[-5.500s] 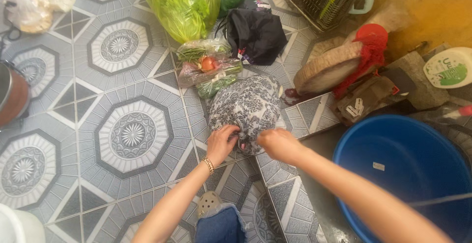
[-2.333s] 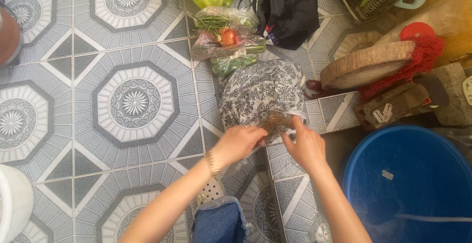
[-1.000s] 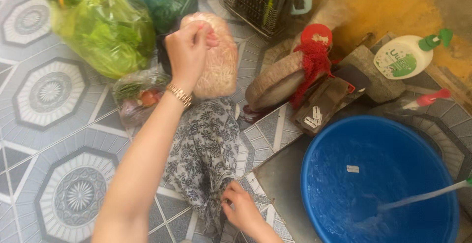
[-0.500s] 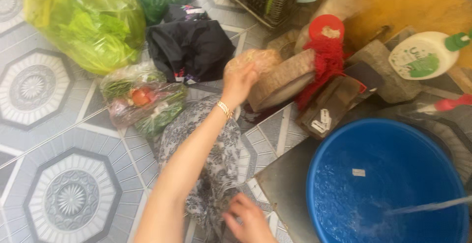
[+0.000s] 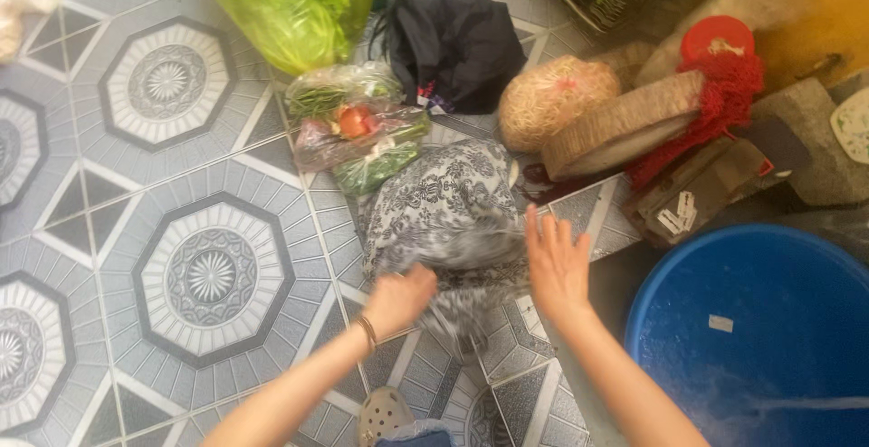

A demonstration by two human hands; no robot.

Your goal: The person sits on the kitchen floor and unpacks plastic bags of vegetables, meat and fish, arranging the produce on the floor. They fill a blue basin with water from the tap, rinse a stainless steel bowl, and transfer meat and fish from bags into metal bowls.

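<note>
Your left hand (image 5: 398,298) grips the near edge of one black-and-white patterned cloth bag (image 5: 448,207) on the tiled floor (image 5: 181,230); your right hand (image 5: 557,266) hovers open beside it, holding nothing. You seem to be opening it; both hands must spread its mouth. Beyond lie one noodle bag (image 5: 552,99) and two vegetable bags (image 5: 353,126).

green bag (image 5: 290,4) | black bag (image 5: 457,44) | blue basin (image 5: 769,320) | noodle bag (image 5: 552,99) | red net (image 5: 724,103)
</note>
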